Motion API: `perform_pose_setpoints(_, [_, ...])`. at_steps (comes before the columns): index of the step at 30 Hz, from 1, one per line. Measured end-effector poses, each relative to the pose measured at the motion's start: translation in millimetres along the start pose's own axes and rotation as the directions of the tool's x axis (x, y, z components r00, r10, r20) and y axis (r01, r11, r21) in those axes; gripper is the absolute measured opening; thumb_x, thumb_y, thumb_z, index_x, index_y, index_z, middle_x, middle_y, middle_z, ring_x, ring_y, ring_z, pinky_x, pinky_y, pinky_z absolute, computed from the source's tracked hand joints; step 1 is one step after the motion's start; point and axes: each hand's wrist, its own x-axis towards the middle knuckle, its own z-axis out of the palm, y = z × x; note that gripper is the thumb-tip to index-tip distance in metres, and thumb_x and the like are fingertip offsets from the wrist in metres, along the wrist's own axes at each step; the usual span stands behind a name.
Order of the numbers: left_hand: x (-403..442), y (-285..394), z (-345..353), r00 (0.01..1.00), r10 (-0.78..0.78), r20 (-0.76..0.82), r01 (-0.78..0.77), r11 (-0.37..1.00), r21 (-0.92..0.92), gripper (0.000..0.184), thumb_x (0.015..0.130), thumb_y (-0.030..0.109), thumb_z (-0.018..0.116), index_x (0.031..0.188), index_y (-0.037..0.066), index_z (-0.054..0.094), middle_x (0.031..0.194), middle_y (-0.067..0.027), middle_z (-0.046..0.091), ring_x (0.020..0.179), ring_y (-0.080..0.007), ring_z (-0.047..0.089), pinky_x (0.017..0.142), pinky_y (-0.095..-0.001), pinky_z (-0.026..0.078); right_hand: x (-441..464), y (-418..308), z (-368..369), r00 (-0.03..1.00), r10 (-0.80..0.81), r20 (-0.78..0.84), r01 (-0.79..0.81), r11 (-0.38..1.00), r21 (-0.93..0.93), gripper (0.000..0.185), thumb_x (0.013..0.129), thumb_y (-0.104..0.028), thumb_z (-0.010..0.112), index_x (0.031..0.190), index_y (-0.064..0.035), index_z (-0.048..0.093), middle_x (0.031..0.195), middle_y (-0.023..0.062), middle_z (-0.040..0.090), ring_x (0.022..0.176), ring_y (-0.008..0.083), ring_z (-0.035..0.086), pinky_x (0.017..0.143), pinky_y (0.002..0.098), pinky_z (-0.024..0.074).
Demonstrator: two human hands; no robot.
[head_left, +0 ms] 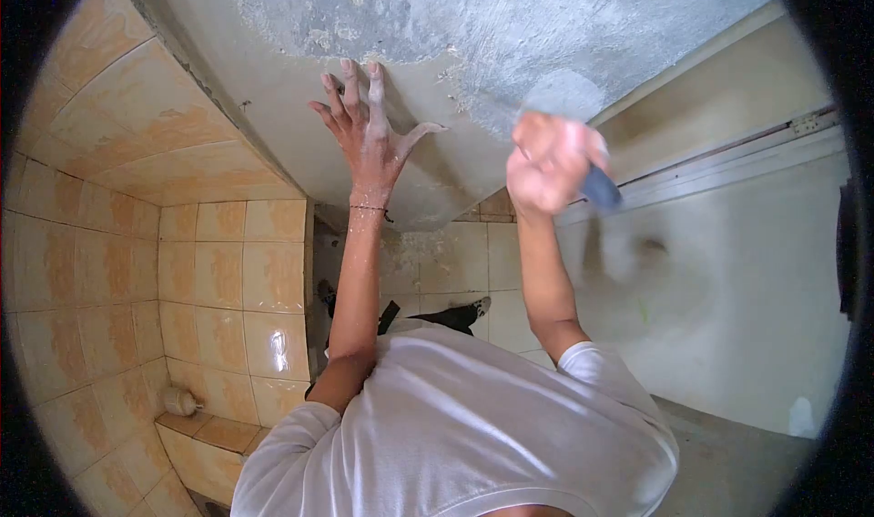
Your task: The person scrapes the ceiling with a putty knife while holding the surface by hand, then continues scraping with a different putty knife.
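My left hand (371,139) lies against the painted wall (273,89) with its fingers spread, holding nothing. White dust covers its fingers, and a thin dark bracelet circles the wrist. The fingertips are near the ragged edge of a rough grey patch (364,16) where the paint is off. On the right, my right hand (546,162) is closed around a scraper, its dark handle (601,189) sticking out below the fist. The pale blade (569,94) is smeared by motion in front of the grey patch; whether it touches the wall I cannot tell.
Orange and cream tiles (214,253) cover the wall on the left, with a tiled ledge (214,433) low down. A pale door or panel (710,308) stands on the right beside a frame. Pale floor tiles (455,253) with flakes lie below, near a dark shoe (481,309).
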Motion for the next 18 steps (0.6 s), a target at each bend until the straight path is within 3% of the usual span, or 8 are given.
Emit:
perform_pose_setpoints(2, [1.6, 0.5, 0.9, 1.0, -0.001, -0.004, 0.001, 1.0, 0.005, 0.129, 0.066, 0.069, 0.086, 0.166, 0.009, 0.029, 0.174, -0.0176, 0.016, 0.16, -0.0444, 0.005, 0.126, -0.066, 0.005, 1.0, -1.0, -5.5, 0.992, -0.073, 0.103, 0.071, 0.997, 0.02, 0.043, 0.102, -0.014, 0.058, 0.066, -0.0137, 0.036, 0.05, -0.0019, 0.033, 0.041, 0.0127, 0.028, 0.04, 0.0335, 0.0252])
perform_pose_setpoints(4, [2.0, 2.8, -3.5, 1.0, -0.015, 0.019, 0.016, 1.0, -0.016, 0.129, 0.067, 0.067, 0.087, 0.166, 0.009, 0.029, 0.174, -0.0182, 0.015, 0.161, -0.0449, 0.003, 0.125, -0.0666, 0.004, -6.4, 28.6, -7.3, 0.987, -0.159, 0.011, 0.151, 0.911, -0.385, 0.038, 0.102, -0.013, 0.058, 0.067, -0.0109, 0.044, 0.051, 0.0001, 0.041, 0.04, 0.0134, 0.035, 0.04, 0.0313, 0.0309])
perform_pose_setpoints(5, [-0.5, 2.6, -2.1, 1.0, -0.008, 0.023, 0.008, 1.0, -0.023, 0.129, 0.067, 0.067, 0.087, 0.166, 0.009, 0.029, 0.174, -0.0182, 0.015, 0.161, -0.0449, 0.003, 0.125, -0.0666, 0.004, -6.6, 43.7, -13.6, 0.989, -0.147, 0.028, 0.144, 0.89, -0.433, 0.032, 0.101, -0.009, 0.059, 0.07, -0.0069, 0.051, 0.054, 0.0037, 0.054, 0.042, 0.0136, 0.049, 0.043, 0.0298, 0.0405])
perform_pose_setpoints(6, [-1.2, 2.1, -1.5, 1.0, -0.008, 0.018, 0.009, 0.999, -0.036, 0.129, 0.067, 0.066, 0.087, 0.167, 0.01, 0.028, 0.175, -0.0185, 0.015, 0.161, -0.0451, 0.003, 0.125, -0.0673, 0.004, -11.8, 44.2, -12.6, 0.988, -0.154, 0.025, 0.149, 0.887, -0.436, 0.032, 0.101, -0.009, 0.059, 0.07, -0.0069, 0.051, 0.054, 0.0037, 0.054, 0.042, 0.0136, 0.049, 0.043, 0.0298, 0.0405])
perform_pose_setpoints(10, [1.3, -1.1, -0.8, 1.0, 0.002, 0.019, -0.001, 1.0, -0.012, 0.129, 0.067, 0.066, 0.087, 0.167, 0.011, 0.026, 0.175, -0.0184, 0.013, 0.161, -0.0448, 0.002, 0.124, -0.069, 0.003, -7.7, 20.8, 15.7, 0.998, 0.009, -0.065, -0.023, 0.976, -0.216, 0.042, 0.097, -0.007, 0.059, 0.062, -0.0098, 0.035, 0.055, 0.0025, 0.044, 0.044, 0.0136, 0.042, 0.042, 0.0348, 0.0366])
perform_pose_setpoints(12, [0.5, -1.8, -2.4, 1.0, -0.007, 0.029, 0.008, 1.0, -0.013, 0.129, 0.067, 0.066, 0.087, 0.167, 0.011, 0.026, 0.175, -0.0181, 0.013, 0.161, -0.0447, 0.001, 0.124, -0.0691, 0.002, -3.7, 32.3, 17.6, 0.931, -0.364, -0.033, 0.315, 0.843, -0.437, 0.045, 0.097, -0.007, 0.057, 0.062, -0.0125, 0.029, 0.053, 0.0021, 0.041, 0.042, 0.0121, 0.036, 0.04, 0.0327, 0.0333])
perform_pose_setpoints(14, [0.7, 0.6, -2.1, 0.999, -0.005, 0.035, 0.006, 1.0, -0.023, 0.13, 0.067, 0.067, 0.086, 0.167, 0.011, 0.026, 0.175, -0.0178, 0.013, 0.161, -0.0446, 0.001, 0.124, -0.0692, 0.001, 1.3, 26.5, 16.0, 0.965, -0.262, 0.02, 0.243, 0.858, -0.452, 0.047, 0.098, -0.011, 0.055, 0.063, -0.0149, 0.025, 0.051, -0.0008, 0.032, 0.041, 0.0104, 0.028, 0.039, 0.0317, 0.0295])
perform_pose_setpoints(18, [1.1, 1.9, -1.4, 1.0, -0.023, 0.004, 0.023, 0.995, -0.095, 0.121, 0.071, 0.069, 0.081, 0.166, 0.012, 0.032, 0.175, -0.0162, 0.016, 0.161, -0.0427, -0.001, 0.124, -0.0688, -0.004, 20.7, 2.5, 22.2, 0.997, -0.039, -0.064, 0.035, 0.998, -0.049, 0.039, 0.095, -0.007, 0.051, 0.066, -0.0142, 0.026, 0.05, -0.0031, 0.024, 0.042, 0.0084, 0.022, 0.039, 0.0303, 0.0249])
